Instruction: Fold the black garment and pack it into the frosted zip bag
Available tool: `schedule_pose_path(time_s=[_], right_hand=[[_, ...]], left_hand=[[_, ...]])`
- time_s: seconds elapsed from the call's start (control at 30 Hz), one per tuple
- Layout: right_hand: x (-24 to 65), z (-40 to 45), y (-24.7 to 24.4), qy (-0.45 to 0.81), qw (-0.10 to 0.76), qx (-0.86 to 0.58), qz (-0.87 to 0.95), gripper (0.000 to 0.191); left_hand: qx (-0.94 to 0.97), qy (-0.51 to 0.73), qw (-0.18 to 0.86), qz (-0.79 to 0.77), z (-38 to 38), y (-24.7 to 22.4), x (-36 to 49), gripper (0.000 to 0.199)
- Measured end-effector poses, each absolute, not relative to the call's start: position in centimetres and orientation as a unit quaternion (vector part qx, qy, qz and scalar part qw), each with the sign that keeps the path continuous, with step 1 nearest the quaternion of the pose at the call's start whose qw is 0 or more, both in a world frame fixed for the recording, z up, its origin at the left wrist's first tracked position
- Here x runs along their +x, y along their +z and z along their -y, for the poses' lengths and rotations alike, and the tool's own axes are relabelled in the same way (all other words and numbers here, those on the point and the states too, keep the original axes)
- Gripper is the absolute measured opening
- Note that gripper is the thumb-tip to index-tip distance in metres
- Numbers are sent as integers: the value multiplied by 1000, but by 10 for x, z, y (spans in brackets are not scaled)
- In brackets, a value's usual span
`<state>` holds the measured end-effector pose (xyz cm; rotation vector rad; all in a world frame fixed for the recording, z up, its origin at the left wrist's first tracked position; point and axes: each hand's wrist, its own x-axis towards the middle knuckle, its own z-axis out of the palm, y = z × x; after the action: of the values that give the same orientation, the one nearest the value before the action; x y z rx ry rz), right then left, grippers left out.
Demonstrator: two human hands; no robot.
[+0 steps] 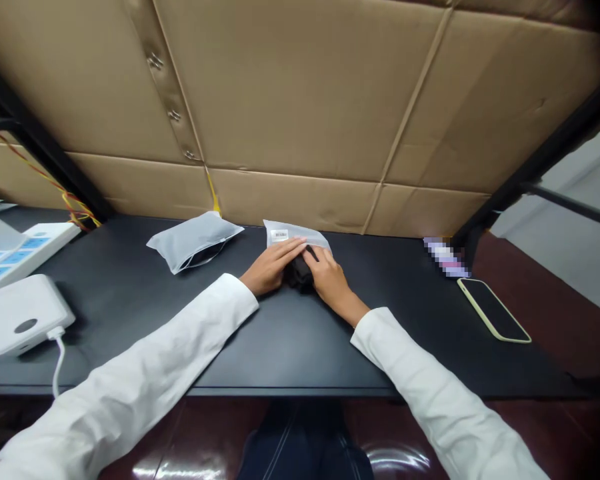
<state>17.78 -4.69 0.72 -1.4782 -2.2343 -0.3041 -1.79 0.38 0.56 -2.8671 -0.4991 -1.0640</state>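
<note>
A frosted plastic bag [294, 231] with a small barcode label lies at the middle of the dark table, near the cardboard wall. Black crumpled material [299, 275] shows at the bag's near side, between my hands. My left hand [275, 265] reaches over the bag from the left, its fingers together on the plastic. From the right, my right hand [330, 279] has its fingers bent around the bag and the black material. The fingertips of both hands nearly meet.
Another frosted bag [193, 241] lies to the left. A white device [25, 313] with a cable and a white box with blue labels [27, 250] sit at the far left. A phone [495, 312] lies at the right beside a blurred packet [446, 257]. Cardboard [290, 100] stands behind the table [300, 360].
</note>
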Motion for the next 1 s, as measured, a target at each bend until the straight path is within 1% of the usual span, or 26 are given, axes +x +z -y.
schedule_pose_path(time_s=[0.1,0.17,0.23,0.33,0.43,0.53,0.6,0.63,0.67,0.73,0.77,0.93,1.0], right_hand=[[168,48,15,-89,162,-632,753,47],[163,48,18,-59,133,-670,728,43],[159,46,19,-42,116,-684,719,40],[156,45,16,-75,108,-687,714,41],[160,48,15,-110,142,-606,775,47],[170,53,18,-96,204,-474,851,32],[179,53,21,-95,258,-435,858,27],[185,52,22,-100,285,-438,847,28],[190,50,23,-105,308,-452,831,33],[200,43,21,-101,328,-491,801,47],[205,39,18,-91,328,-510,790,48],[224,20,4,-48,336,-551,763,24],[227,16,1,-38,336,-559,757,20]], left_hand=[[-926,-335,46,166,8,5,-2,84],[-928,-329,47,167,16,4,7,81],[-930,-325,48,161,20,2,13,78],[-930,-329,49,156,21,0,13,73],[-917,-358,50,168,17,0,8,72],[-907,-377,56,180,12,3,0,70],[-903,-379,61,192,9,4,-5,68],[-902,-378,64,200,7,4,-8,66],[-900,-376,66,209,4,4,-10,63],[-899,-371,68,223,0,4,-15,56],[-900,-369,67,224,-2,4,-16,52],[-905,-376,98,173,-7,5,-19,33],[-907,-377,108,154,-7,5,-18,26]])
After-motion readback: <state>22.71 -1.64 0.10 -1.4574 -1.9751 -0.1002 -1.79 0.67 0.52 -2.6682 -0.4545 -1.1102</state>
